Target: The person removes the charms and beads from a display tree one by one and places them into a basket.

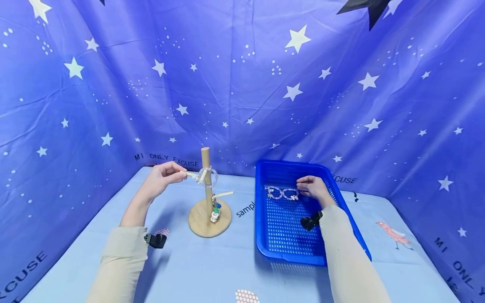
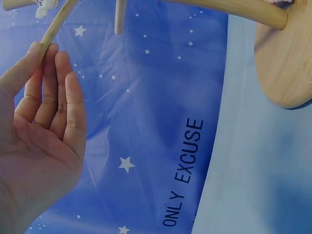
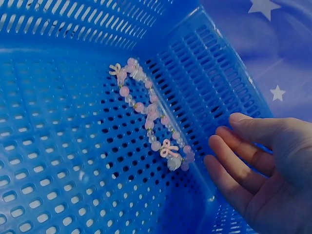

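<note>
In bright light my left sleeve [image 1: 120,259] casts a soft shadow across the surface [image 1: 197,269], while the wrist views show my hands [image 2: 51,126] [image 3: 273,168] dimmer.

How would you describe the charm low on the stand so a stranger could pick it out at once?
In the head view, a blue basket sits on a light blue table, with a wooden stand to its left. The charm hangs low on the stand, near its round base. Its green, blue and white parts set it apart from the pale bead bracelet higher up.
</note>
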Demonstrator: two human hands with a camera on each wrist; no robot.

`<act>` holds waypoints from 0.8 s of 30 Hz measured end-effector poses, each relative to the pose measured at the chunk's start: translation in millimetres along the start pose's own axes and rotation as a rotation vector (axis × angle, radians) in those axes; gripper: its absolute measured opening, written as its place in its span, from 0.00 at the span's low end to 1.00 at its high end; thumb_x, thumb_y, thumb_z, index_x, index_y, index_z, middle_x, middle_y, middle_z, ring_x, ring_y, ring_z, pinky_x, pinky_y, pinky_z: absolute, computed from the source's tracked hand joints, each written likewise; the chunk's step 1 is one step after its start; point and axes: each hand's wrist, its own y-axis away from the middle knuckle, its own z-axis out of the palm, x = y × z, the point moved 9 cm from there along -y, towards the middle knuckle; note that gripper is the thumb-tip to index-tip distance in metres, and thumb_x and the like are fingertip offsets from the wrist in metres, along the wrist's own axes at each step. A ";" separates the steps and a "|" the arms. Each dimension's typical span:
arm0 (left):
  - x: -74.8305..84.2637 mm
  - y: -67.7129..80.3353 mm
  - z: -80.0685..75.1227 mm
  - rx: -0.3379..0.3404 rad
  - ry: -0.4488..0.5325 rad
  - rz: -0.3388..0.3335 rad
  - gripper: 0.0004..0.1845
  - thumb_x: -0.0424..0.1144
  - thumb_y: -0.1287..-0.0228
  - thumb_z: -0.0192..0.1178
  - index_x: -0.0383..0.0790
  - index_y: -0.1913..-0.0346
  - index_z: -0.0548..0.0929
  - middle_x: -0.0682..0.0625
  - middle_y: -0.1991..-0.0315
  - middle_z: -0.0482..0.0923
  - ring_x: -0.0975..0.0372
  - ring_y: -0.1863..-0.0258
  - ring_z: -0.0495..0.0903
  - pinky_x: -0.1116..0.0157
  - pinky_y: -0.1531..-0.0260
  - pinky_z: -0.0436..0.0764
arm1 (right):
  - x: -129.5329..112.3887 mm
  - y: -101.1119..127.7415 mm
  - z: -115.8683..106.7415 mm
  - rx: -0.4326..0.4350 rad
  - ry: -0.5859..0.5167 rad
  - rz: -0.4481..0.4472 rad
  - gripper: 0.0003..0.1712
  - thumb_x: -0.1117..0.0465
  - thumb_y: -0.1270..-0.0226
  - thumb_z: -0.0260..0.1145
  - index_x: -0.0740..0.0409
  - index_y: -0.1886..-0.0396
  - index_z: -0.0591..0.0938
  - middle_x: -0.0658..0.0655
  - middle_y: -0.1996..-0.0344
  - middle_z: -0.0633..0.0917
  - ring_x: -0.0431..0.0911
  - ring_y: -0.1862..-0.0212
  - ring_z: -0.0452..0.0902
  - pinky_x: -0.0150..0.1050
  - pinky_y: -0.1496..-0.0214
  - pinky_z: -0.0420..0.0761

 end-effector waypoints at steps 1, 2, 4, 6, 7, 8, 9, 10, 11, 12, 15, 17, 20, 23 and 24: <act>-0.4 0.0 -0.3 0.002 -0.004 -0.002 0.07 0.37 0.30 0.62 0.35 0.56 0.82 0.65 0.67 0.85 0.70 0.63 0.83 0.74 0.55 0.83 | -2.4 0.3 1.0 -0.005 -0.002 -0.011 0.18 0.68 0.25 0.57 0.74 0.40 0.75 0.62 0.51 0.87 0.39 0.56 0.83 0.43 0.44 0.86; -0.3 0.6 -0.5 0.001 -0.004 -0.002 0.07 0.37 0.30 0.62 0.36 0.56 0.82 0.65 0.67 0.85 0.70 0.63 0.83 0.74 0.55 0.83 | -4.0 0.1 1.6 -0.003 -0.005 -0.016 0.18 0.68 0.25 0.58 0.73 0.40 0.75 0.62 0.51 0.87 0.39 0.56 0.84 0.44 0.42 0.85; -0.8 0.8 -0.6 0.002 0.000 -0.004 0.07 0.37 0.30 0.62 0.36 0.56 0.82 0.64 0.67 0.85 0.70 0.63 0.83 0.74 0.55 0.83 | -8.8 0.8 3.1 -0.008 -0.009 -0.038 0.19 0.68 0.26 0.59 0.74 0.40 0.75 0.62 0.51 0.87 0.40 0.55 0.84 0.47 0.39 0.83; -0.9 0.4 -0.4 0.000 0.005 -0.002 0.07 0.37 0.30 0.62 0.36 0.56 0.82 0.64 0.67 0.85 0.70 0.63 0.83 0.74 0.55 0.83 | -13.5 1.7 4.7 -0.010 -0.019 -0.054 0.19 0.68 0.26 0.59 0.73 0.41 0.75 0.61 0.52 0.87 0.41 0.54 0.85 0.50 0.37 0.81; -0.7 0.3 -0.3 0.000 0.009 0.000 0.07 0.37 0.30 0.62 0.35 0.56 0.82 0.63 0.66 0.85 0.70 0.63 0.83 0.74 0.55 0.83 | -16.6 2.5 5.5 -0.012 -0.023 -0.065 0.19 0.67 0.26 0.60 0.73 0.41 0.75 0.61 0.52 0.87 0.41 0.54 0.84 0.52 0.36 0.80; -0.4 0.2 -0.2 -0.001 0.014 0.001 0.07 0.36 0.30 0.62 0.35 0.56 0.82 0.62 0.66 0.85 0.70 0.63 0.83 0.74 0.55 0.83 | -19.4 3.2 6.1 -0.012 -0.022 -0.074 0.19 0.67 0.26 0.60 0.73 0.41 0.76 0.59 0.53 0.87 0.41 0.54 0.84 0.52 0.35 0.79; -0.5 -0.2 -0.2 0.000 0.015 0.001 0.07 0.36 0.30 0.62 0.35 0.57 0.82 0.62 0.66 0.85 0.70 0.63 0.83 0.74 0.55 0.83 | -22.9 4.2 7.1 -0.018 -0.018 -0.087 0.19 0.66 0.26 0.61 0.73 0.41 0.75 0.60 0.52 0.86 0.41 0.54 0.84 0.52 0.35 0.79; -0.7 -0.7 -0.1 0.001 0.017 0.002 0.07 0.36 0.30 0.62 0.35 0.57 0.82 0.62 0.66 0.86 0.70 0.63 0.83 0.74 0.55 0.83 | -25.3 4.6 8.2 -0.019 -0.018 -0.095 0.19 0.66 0.26 0.61 0.73 0.41 0.75 0.60 0.52 0.86 0.39 0.55 0.84 0.52 0.35 0.79; -0.7 -1.1 -0.2 0.002 0.018 0.002 0.07 0.36 0.30 0.62 0.35 0.57 0.82 0.62 0.66 0.86 0.70 0.63 0.83 0.74 0.55 0.84 | -28.1 5.0 9.3 -0.024 -0.023 -0.107 0.20 0.66 0.27 0.61 0.73 0.41 0.75 0.61 0.51 0.85 0.39 0.55 0.83 0.52 0.35 0.79; -0.3 -1.2 -0.1 0.001 0.022 0.003 0.06 0.36 0.30 0.62 0.35 0.57 0.82 0.62 0.66 0.86 0.70 0.63 0.83 0.74 0.56 0.84 | -30.8 5.1 10.2 -0.026 -0.023 -0.119 0.20 0.66 0.27 0.62 0.74 0.41 0.75 0.62 0.51 0.85 0.39 0.55 0.83 0.51 0.36 0.79; -0.2 -2.3 -0.2 0.003 0.023 0.005 0.05 0.36 0.30 0.62 0.37 0.57 0.82 0.63 0.67 0.85 0.71 0.64 0.83 0.74 0.56 0.83 | -37.8 4.5 13.1 -0.036 -0.021 -0.147 0.21 0.65 0.27 0.62 0.74 0.40 0.75 0.66 0.48 0.84 0.39 0.54 0.84 0.50 0.37 0.80; 0.4 -2.3 -0.1 0.002 0.024 0.008 0.05 0.36 0.30 0.62 0.37 0.57 0.83 0.64 0.67 0.85 0.71 0.64 0.82 0.74 0.56 0.83 | -40.7 3.8 14.9 -0.041 -0.026 -0.155 0.21 0.65 0.28 0.63 0.74 0.40 0.74 0.69 0.46 0.82 0.45 0.51 0.85 0.50 0.36 0.80; -0.4 -1.9 0.2 0.000 0.019 0.002 0.06 0.37 0.30 0.62 0.37 0.57 0.82 0.64 0.67 0.85 0.71 0.63 0.83 0.74 0.55 0.83 | -43.8 5.1 18.0 -0.053 -0.019 -0.161 0.22 0.64 0.27 0.62 0.73 0.39 0.74 0.72 0.42 0.80 0.54 0.44 0.83 0.50 0.35 0.80; -1.5 -1.0 0.4 0.000 0.011 -0.006 0.08 0.37 0.30 0.62 0.35 0.56 0.82 0.64 0.66 0.85 0.71 0.63 0.83 0.74 0.55 0.83 | -47.2 8.0 22.3 -0.066 -0.013 -0.174 0.22 0.63 0.26 0.62 0.71 0.38 0.74 0.72 0.40 0.78 0.59 0.39 0.79 0.50 0.35 0.79; -2.1 -0.6 0.4 0.001 0.008 -0.011 0.08 0.38 0.30 0.62 0.35 0.56 0.82 0.64 0.66 0.85 0.70 0.63 0.83 0.74 0.55 0.83 | -48.5 9.2 23.8 -0.068 -0.016 -0.180 0.22 0.62 0.26 0.62 0.71 0.38 0.74 0.72 0.40 0.78 0.59 0.39 0.79 0.50 0.35 0.79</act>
